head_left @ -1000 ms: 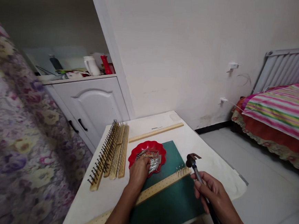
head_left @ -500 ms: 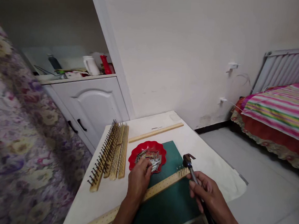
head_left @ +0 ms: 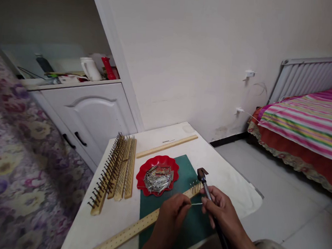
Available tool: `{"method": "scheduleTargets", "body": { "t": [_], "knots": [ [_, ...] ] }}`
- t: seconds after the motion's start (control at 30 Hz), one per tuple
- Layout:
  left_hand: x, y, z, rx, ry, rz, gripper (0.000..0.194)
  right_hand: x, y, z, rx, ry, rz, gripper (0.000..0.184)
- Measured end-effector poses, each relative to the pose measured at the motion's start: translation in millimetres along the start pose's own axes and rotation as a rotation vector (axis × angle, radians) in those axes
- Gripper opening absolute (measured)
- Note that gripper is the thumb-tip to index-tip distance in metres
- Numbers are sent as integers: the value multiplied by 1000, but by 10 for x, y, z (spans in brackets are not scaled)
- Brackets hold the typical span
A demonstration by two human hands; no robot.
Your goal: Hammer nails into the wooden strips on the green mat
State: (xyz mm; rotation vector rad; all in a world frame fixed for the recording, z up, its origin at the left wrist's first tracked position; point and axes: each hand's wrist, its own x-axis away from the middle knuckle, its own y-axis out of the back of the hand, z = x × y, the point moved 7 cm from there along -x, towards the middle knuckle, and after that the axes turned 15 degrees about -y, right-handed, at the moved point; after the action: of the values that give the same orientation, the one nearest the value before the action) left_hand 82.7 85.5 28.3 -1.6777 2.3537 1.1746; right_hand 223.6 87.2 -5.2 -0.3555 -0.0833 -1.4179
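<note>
My left hand (head_left: pixel 173 215) pinches a thin silvery nail (head_left: pixel 196 204), which points toward the fingers of my right hand. Closed around a claw hammer (head_left: pixel 206 187), my right hand (head_left: pixel 222 207) keeps the hammer's head up and away from me. Beneath both hands a wooden strip with rows of holes (head_left: pixel 130 231) lies slantwise over a green mat (head_left: pixel 185 165). Several nails (head_left: pixel 195 186) stand in its far end, near the hammer. A red scalloped bowl (head_left: pixel 140 178) holds a heap of loose nails (head_left: pixel 158 179), just beyond my left hand.
Wooden strips full of upright nails (head_left: pixel 113 170) lie along the left of the white table (head_left: pixel 118 216). One plain strip (head_left: pixel 167 146) is at the back. A floral curtain (head_left: pixel 21 174) and a white cabinet (head_left: pixel 97 115) stand left, a bed (head_left: pixel 307 116) right.
My left hand has left the bowl and come right toward my right hand, now with a nail in its fingers. The hammer stays in my right hand. The view has shifted slightly.
</note>
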Motion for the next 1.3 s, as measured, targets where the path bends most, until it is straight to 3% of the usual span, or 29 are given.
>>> {"method": "scheduleTargets", "body": {
  "t": [0.17, 0.3, 0.43, 0.53, 0.7, 0.87, 1.3],
  "knots": [
    [64, -130, 233, 463, 213, -202, 13, 3, -11, -8, -50, -34, 61, 27],
    [77, -272, 300, 797, 264, -383, 15, 13, -76, 3, -65, -28, 94, 27],
    [49, -347, 273, 924, 263, -405, 12, 36, -131, 32, -74, -5, 102, 30],
    [17, -257, 323, 809, 243, -418, 14, 48, -105, 39, -26, -4, 68, 29],
    [-59, -45, 548, 358, 231, -427, 15, 66, 48, 57, 29, 19, -28, 23],
    [-140, -59, 610, 45, 123, -339, 14, 82, 81, 74, 46, 23, -41, 23],
    [-156, -85, 586, -99, 74, -283, 16, 86, 34, 31, 49, -13, -10, 26]
  ]
}}
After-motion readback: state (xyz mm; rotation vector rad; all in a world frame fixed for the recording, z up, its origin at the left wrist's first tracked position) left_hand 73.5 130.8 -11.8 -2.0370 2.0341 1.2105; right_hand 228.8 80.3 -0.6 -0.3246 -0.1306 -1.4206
